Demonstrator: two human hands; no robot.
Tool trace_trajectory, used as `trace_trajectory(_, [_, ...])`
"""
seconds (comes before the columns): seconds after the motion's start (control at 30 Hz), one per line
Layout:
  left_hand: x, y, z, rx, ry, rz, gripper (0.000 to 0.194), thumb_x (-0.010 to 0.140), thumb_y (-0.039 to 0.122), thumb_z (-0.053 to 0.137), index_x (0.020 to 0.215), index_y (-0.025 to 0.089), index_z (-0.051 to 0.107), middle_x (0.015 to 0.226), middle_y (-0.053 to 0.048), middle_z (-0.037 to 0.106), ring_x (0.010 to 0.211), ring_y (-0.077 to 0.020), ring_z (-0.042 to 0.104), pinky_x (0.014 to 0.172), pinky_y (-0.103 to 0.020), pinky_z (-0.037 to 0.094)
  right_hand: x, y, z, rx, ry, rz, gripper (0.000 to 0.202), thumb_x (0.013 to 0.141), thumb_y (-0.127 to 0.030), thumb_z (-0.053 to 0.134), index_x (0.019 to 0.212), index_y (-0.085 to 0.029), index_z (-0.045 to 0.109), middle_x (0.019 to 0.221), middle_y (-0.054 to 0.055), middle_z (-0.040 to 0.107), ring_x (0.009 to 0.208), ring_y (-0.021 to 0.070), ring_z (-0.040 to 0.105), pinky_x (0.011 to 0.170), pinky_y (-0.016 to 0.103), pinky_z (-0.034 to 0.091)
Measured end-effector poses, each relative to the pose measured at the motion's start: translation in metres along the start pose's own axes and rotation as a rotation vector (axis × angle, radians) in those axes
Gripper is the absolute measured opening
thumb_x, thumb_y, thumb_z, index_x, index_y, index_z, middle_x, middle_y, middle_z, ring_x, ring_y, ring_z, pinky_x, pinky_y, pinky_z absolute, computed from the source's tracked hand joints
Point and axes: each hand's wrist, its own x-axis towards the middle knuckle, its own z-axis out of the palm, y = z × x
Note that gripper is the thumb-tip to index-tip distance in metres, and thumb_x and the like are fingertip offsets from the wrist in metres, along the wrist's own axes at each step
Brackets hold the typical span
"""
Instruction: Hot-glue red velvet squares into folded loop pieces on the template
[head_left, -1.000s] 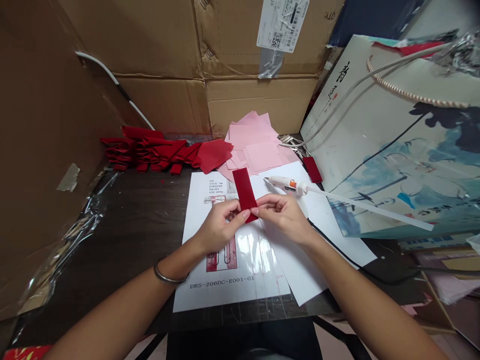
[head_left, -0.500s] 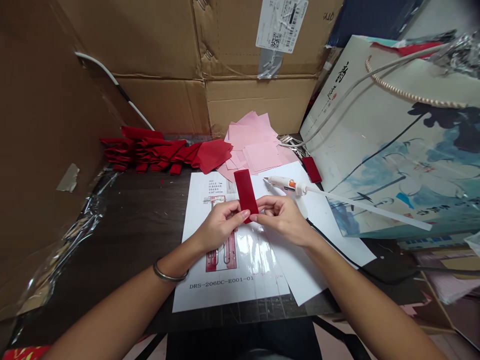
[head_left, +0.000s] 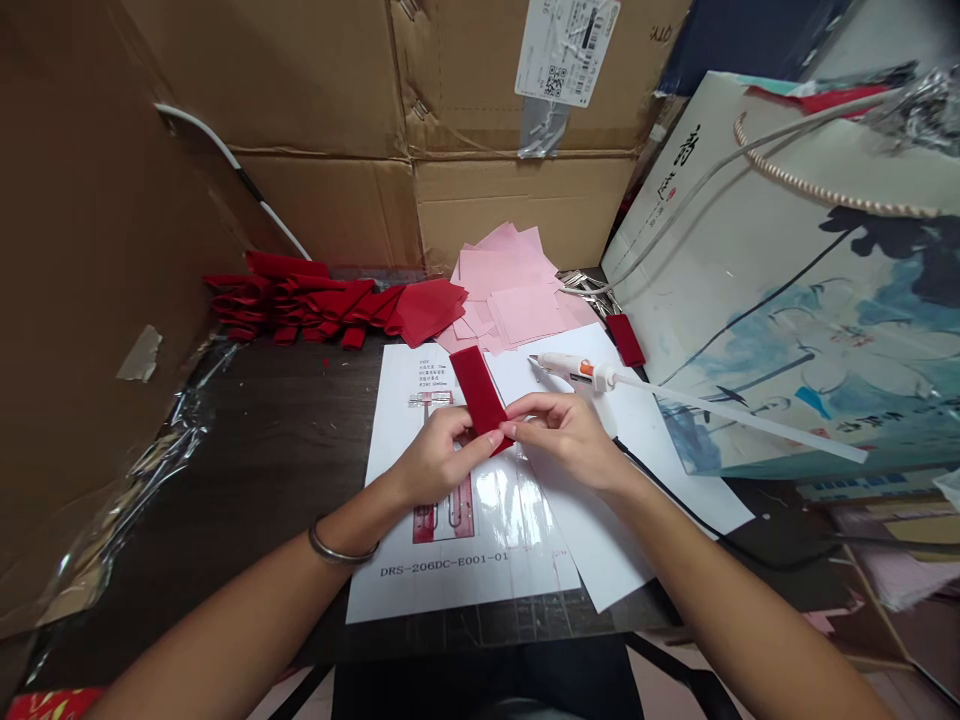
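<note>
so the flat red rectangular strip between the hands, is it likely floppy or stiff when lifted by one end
The flat red rectangular strip is probably fairly stiff: the left hand and right hand pinch it near its lower end, yet the far end shows no sag. It's likely light too, since it looks thin.

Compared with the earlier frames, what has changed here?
The far end of the red strip has swung left; the left hand and right hand keep their grip at its near end. Nothing was let go. The hot glue gun, pink sheets and red pile stayed put.
</note>
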Motion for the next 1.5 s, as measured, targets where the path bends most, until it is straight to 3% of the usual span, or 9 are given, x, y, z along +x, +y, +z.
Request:
trace_trajectory(0.33, [0.0,-0.002,0.001,0.053,-0.011,-0.008,0.029,0.093,0.036,0.051,0.092,0.014,0.069,0.075,-0.004,0.065,0.07,-0.016,0.059,0.062,-0.026,0.047,0.002,0.005,-0.002,-0.022,-0.024,-0.016,0.012,0.079,-0.032,0.072,0.085,-0.022,0.074,0.068,0.001,0.065,0.07,0.0176,0.061,0.063,0.033,0.05])
trace_trajectory(0.57, [-0.001,-0.005,-0.001,-0.037,-0.01,-0.034,0.031,0.092,0.037,0.052,0.081,0.013,0.067,0.071,-0.003,0.061,0.064,-0.0136,0.053,0.059,-0.025,0.042,0.0,0.003,0.001,0.018,-0.063,-0.018,0.014,0.078,-0.033,0.072,0.085,-0.021,0.074,0.073,0.003,0.067,0.071,0.0172,0.061,0.063,0.032,0.049])
trace_trajectory(0.73, [0.0,-0.004,-0.001,-0.065,0.003,-0.057,0.029,0.091,0.037,0.053,0.088,0.012,0.067,0.078,-0.004,0.062,0.071,-0.0145,0.053,0.065,-0.027,0.041,0.001,0.002,0.0,0.007,-0.064,0.024,0.014,0.078,-0.034,0.072,0.08,-0.02,0.074,0.076,0.003,0.069,0.073,0.0162,0.061,0.069,0.033,0.047])
trace_trajectory(1.03, [0.002,0.002,-0.002,-0.073,0.019,-0.043,0.03,0.091,0.033,0.052,0.067,0.015,0.052,0.062,0.003,0.042,0.057,-0.0091,0.037,0.053,-0.023,0.03,0.0,0.001,-0.002,-0.022,-0.111,0.041,0.016,0.081,-0.035,0.068,0.079,-0.019,0.07,0.075,0.002,0.065,0.072,0.0156,0.056,0.07,0.033,0.041])
trace_trajectory(1.17, [0.002,0.003,-0.001,-0.083,0.035,-0.041,0.034,0.091,0.032,0.053,0.061,0.016,0.047,0.059,0.004,0.038,0.054,-0.0083,0.033,0.05,-0.024,0.027,0.0,0.0,-0.001,-0.037,-0.108,0.048,0.019,0.081,-0.037,0.067,0.077,-0.018,0.066,0.072,0.0,0.061,0.064,0.0124,0.049,0.062,0.03,0.035])
trace_trajectory(1.3, [0.001,-0.002,-0.003,-0.035,0.164,-0.029,0.036,0.094,0.033,0.05,0.061,0.017,0.045,0.055,0.004,0.039,0.052,-0.0087,0.037,0.051,-0.024,0.032,0.0,-0.002,0.0,0.034,-0.073,0.076,0.023,0.08,-0.039,0.07,0.072,-0.019,0.062,0.054,-0.006,0.046,0.05,0.0081,0.033,0.051,0.028,0.025])
trace_trajectory(1.4, [0.0,-0.006,-0.004,0.038,0.319,0.07,0.008,0.091,0.025,0.054,0.09,0.018,0.057,0.079,0.0,0.057,0.059,-0.0088,0.048,0.056,-0.024,0.042,0.0,-0.004,0.0,0.154,-0.048,0.118,0.026,0.078,-0.042,0.072,0.069,-0.02,0.061,0.047,-0.009,0.036,0.045,0.0071,0.023,0.046,0.028,0.016])
trace_trajectory(1.5, [0.0,-0.007,-0.003,0.178,0.367,0.21,0.034,0.084,0.014,0.06,0.117,0.022,0.059,0.124,-0.008,0.056,0.065,-0.007,0.054,0.062,-0.024,0.05,0.0,-0.006,-0.001,0.233,-0.052,0.149,0.03,0.076,-0.042,0.074,0.065,-0.019,0.059,0.045,-0.009,0.033,0.044,0.0063,0.02,0.045,0.028,0.011])
